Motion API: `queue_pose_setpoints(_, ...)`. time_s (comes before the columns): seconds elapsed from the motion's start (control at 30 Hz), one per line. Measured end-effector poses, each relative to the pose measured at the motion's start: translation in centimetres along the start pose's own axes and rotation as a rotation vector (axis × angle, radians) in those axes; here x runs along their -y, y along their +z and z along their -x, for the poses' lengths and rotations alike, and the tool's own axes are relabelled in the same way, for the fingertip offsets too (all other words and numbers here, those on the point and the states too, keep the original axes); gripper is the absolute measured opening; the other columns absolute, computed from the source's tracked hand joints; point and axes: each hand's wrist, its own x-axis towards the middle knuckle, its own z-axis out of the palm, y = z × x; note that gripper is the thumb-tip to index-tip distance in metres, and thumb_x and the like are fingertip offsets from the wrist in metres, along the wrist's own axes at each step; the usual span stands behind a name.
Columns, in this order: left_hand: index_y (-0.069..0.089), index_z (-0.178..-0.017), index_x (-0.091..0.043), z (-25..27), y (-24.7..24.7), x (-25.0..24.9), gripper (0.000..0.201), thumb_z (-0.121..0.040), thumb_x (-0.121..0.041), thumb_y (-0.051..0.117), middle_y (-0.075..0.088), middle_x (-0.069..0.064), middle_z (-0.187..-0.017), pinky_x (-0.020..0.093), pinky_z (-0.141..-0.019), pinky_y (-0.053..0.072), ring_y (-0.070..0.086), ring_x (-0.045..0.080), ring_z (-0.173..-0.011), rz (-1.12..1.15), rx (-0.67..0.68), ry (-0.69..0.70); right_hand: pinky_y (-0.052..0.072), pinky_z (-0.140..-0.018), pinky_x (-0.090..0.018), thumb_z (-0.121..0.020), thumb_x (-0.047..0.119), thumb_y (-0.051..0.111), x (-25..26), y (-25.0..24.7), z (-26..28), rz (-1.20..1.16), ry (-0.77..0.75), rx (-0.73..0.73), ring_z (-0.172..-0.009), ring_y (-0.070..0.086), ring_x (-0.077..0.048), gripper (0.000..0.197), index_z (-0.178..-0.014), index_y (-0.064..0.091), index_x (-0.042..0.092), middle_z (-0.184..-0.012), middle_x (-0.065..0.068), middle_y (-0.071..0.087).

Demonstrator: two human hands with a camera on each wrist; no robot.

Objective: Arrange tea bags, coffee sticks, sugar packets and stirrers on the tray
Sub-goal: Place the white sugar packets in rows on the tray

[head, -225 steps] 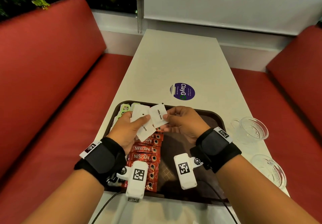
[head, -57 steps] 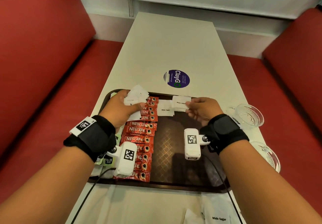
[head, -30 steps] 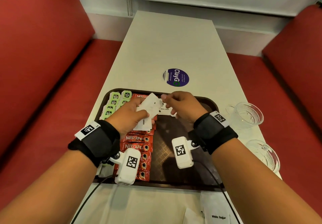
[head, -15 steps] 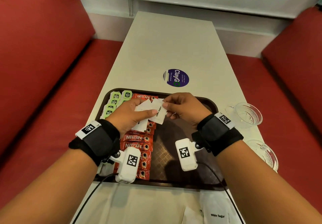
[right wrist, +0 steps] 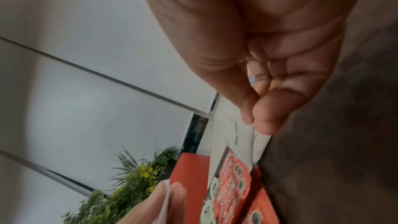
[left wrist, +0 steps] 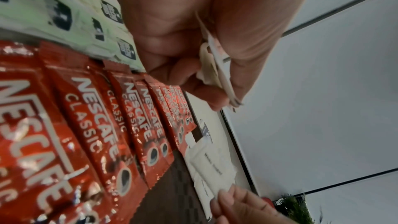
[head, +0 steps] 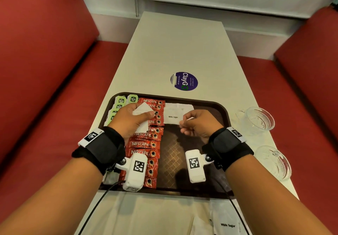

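A brown tray [head: 222, 110] lies on the table in front of me. Green tea bags [head: 120, 101] line its left side, beside a column of red Nescafe coffee sticks [head: 144, 145]. My left hand [head: 144, 113] hovers over the sticks and grips a small stack of white sugar packets [head: 143, 109], seen edge-on in the left wrist view [left wrist: 217, 74]. My right hand [head: 182, 125] pinches the near right corner of one sugar packet [head: 172, 117] between thumb and forefinger [right wrist: 252, 122]. That packet lies at the tray's far middle, overlapping other white packets [head: 180, 105].
Two clear glass cups [head: 259, 118] [head: 274, 161] stand on the table right of the tray. A purple ClayGo sticker [head: 184, 81] lies beyond it. A white bag marked White Sugar [head: 226, 223] lies at the near edge. Red benches flank the table.
My right hand has drawn one sugar packet off the left hand's stack and carried it right and down onto the tray by the other white packets. The left hand barely moved.
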Motion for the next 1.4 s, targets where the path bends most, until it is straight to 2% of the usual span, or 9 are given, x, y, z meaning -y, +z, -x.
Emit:
queue_pose_setpoints(0.13,0.063,-0.103,-0.016,0.1,-0.4,0.3,0.022,-0.083,-0.015,0.073,0.070,0.001,-0.081,0.023,-0.053,0.052,0.067,0.008,-0.061,0.002,-0.018,-0.007,0.050,-0.043,-0.017,-0.090,-0.006,0.058,-0.5,-0.4,-0.7,0.004,0.111,-0.074,-0.049,0.058,-0.014,0.006,-0.090,0.058,0.000,-0.071,-0.015,0.061)
queue_pose_setpoints(0.37,0.063,-0.105,-0.014,0.2,-0.6,0.3,0.021,-0.087,-0.021,0.069,0.072,0.005,-0.084,0.028,-0.059,0.053,0.067,0.014,-0.063,0.026,-0.029,-0.055,0.043,-0.043,-0.021,-0.087,0.001,0.065,-0.4,0.3,-2.0,0.202,0.158,-0.134,-0.049,0.053,-0.014,0.015,-0.079,0.057,0.011,-0.076,-0.013,0.067)
queue_pose_setpoints(0.6,0.056,-0.087,-0.012,0.1,-0.6,0.1,0.014,-0.092,-0.002,0.047,0.064,0.007,-0.077,0.026,-0.056,0.049,0.062,0.015,-0.056,0.111,-0.036,-0.156,0.043,-0.047,-0.023,-0.086,0.008,0.068,0.2,1.2,-3.0,0.400,0.160,-0.154,-0.053,0.054,-0.016,0.012,-0.095,0.061,0.009,-0.096,-0.017,0.071)
queue_pose_setpoints(0.7,0.054,-0.090,-0.011,0.4,-0.4,-0.1,0.019,-0.091,0.003,0.040,0.062,0.011,-0.086,0.031,-0.063,0.048,0.061,0.021,-0.068,0.136,0.003,-0.177,0.047,-0.048,-0.025,-0.084,0.012,0.070,0.1,1.3,-3.4,0.475,0.140,-0.166,-0.053,0.055,-0.016,0.015,-0.094,0.059,0.010,-0.091,-0.015,0.070)
queue_pose_setpoints(0.8,0.058,-0.107,-0.013,0.8,-0.1,-0.1,0.029,-0.093,0.005,0.041,0.068,0.016,-0.102,0.040,-0.078,0.053,0.065,0.029,-0.084,0.070,0.076,-0.166,0.058,-0.070,-0.036,-0.083,0.025,0.072,-0.1,1.2,-3.4,0.669,0.012,-0.233,-0.065,0.063,-0.020,0.023,-0.095,0.061,0.008,-0.087,-0.012,0.071)
queue_pose_setpoints(0.9,0.056,-0.116,-0.019,1.0,-0.1,-0.2,0.034,-0.092,0.003,0.046,0.068,0.018,-0.112,0.051,-0.092,0.050,0.064,0.036,-0.098,-0.043,0.148,-0.155,0.055,-0.060,-0.030,-0.088,0.037,0.065,0.8,1.8,-1.8,0.505,-0.181,-0.175,-0.061,0.058,-0.015,0.028,-0.093,0.065,0.009,-0.085,-0.011,0.070)
queue_pose_setpoints(1.07,0.055,-0.107,-0.027,1.3,0.8,-0.7,0.033,-0.090,0.002,0.054,0.067,0.012,-0.104,0.045,-0.086,0.053,0.066,0.026,-0.089,-0.159,0.182,-0.092,0.050,-0.059,-0.026,-0.089,0.024,0.066,2.7,3.2,0.6,0.414,-0.272,0.131,-0.067,0.057,-0.015,0.019,-0.097,0.069,0.007,-0.094,-0.014,0.070)
queue_pose_setpoints(1.23,0.055,-0.110,-0.020,1.3,0.8,-0.4,0.029,-0.090,0.000,0.059,0.071,0.012,-0.104,0.043,-0.088,0.055,0.069,0.027,-0.095,-0.081,0.174,-0.100,0.052,-0.058,-0.020,-0.091,0.009,0.062,2.3,2.3,0.7,0.280,-0.241,0.113,-0.063,0.064,-0.012,0.003,-0.089,0.061,0.011,-0.082,-0.006,0.068)
queue_pose_setpoints(1.4,0.060,-0.106,-0.014,1.2,0.2,0.1,0.024,-0.089,0.004,0.059,0.071,0.018,-0.102,0.050,-0.092,0.052,0.068,0.032,-0.094,-0.006,0.102,-0.109,0.054,-0.054,-0.017,-0.092,0.003,0.059,1.1,0.6,0.5,0.007,-0.132,-0.030,-0.057,0.066,-0.012,0.004,-0.094,0.056,0.004,-0.089,-0.020,0.069)
